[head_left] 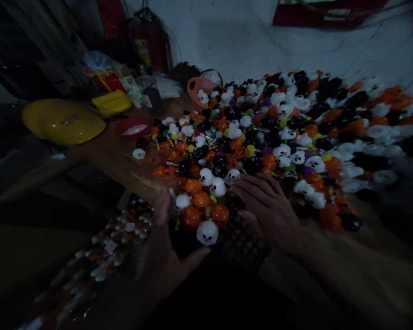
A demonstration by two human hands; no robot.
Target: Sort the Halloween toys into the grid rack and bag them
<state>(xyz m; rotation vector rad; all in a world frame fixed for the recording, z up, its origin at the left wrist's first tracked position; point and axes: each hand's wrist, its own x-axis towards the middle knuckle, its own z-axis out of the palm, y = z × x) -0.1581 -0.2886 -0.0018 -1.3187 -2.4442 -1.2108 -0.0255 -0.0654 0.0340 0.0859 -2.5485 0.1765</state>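
Small orange pumpkin, white skull and black plastic toys lie in a big pile on the table. Between my hands sits a cluster of them: a white skull toy [207,233] in front, orange toys [201,199] and another skull toy [218,187] behind it. My left hand [168,250] is on the cluster's left side, thumb and fingers apart. On the other side, my right hand [270,206] is stretched out with its fingers extended, close to a skull toy [232,176] at the pile's front edge. Nothing shows in either hand's grip.
Many more toys spread to the back right, around an orange scoop-like basket [198,89]. A red dish [134,127], a yellow helmet-like shell [64,121] and a yellow container [112,102] are on the left. Bagged toys [110,247] lie below the table's edge. A fire extinguisher [151,43] stands by the wall.
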